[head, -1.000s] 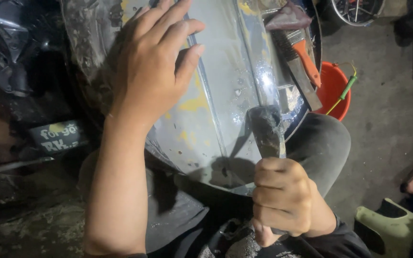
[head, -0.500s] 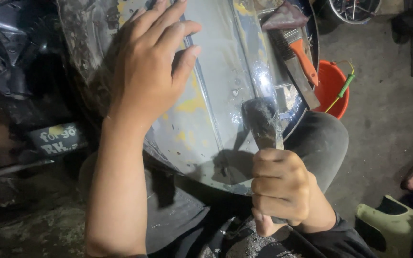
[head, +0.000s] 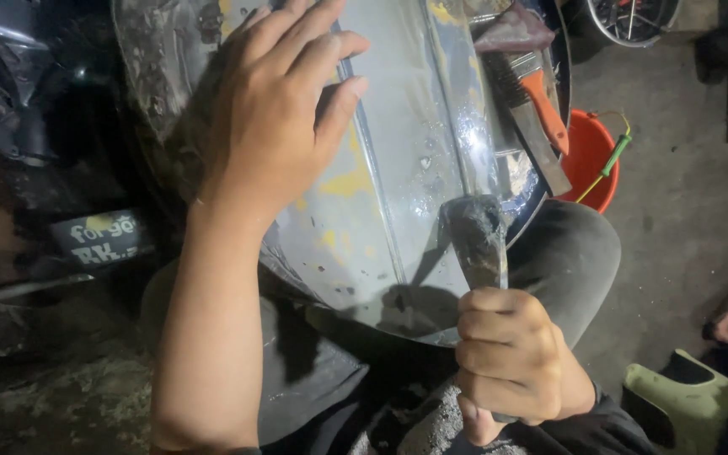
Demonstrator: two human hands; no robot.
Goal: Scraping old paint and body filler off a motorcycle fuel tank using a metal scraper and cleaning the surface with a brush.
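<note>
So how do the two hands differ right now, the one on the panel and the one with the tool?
The left hand lies open and flat, fingers spread on the grey metal panel; the right hand is a closed fist around the dark tool. The left sits high on the panel, the right below its lower edge. Both are bare.

Metal panel grey, yellow patches – bucket orange-red – brush handle orange – stool pale green.

One metal panel, one hammer, one paintbrush, one orange bucket, two hands.
</note>
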